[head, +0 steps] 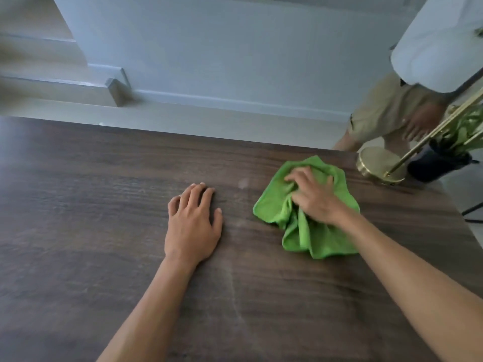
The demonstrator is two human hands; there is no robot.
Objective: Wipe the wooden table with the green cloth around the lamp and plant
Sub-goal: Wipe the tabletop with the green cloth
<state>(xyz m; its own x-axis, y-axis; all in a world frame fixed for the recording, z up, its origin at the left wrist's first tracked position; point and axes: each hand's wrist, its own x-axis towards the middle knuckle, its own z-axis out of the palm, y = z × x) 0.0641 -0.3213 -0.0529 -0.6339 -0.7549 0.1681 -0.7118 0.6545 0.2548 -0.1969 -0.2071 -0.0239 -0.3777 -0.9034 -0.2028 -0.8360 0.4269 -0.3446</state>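
Observation:
A bunched green cloth [300,231] lies on the dark wooden table [91,205], right of centre. My right hand [313,194] presses down on it, fingers spread and slightly curled into the folds. My left hand [193,220] rests flat on the bare wood to the left of the cloth, fingers straight. At the table's far right corner stands a brass lamp with a round base [376,163] and a slanted stem. Just right of the base is a plant in a dark pot [439,165], its green leaves partly cut off by the frame edge.
Another person in a white top and beige shorts [392,111] stands beyond the far right corner, a hand near the lamp stem. Behind the table's far edge are a pale wall and a baseboard [235,99]. The table's right edge runs close to the lamp.

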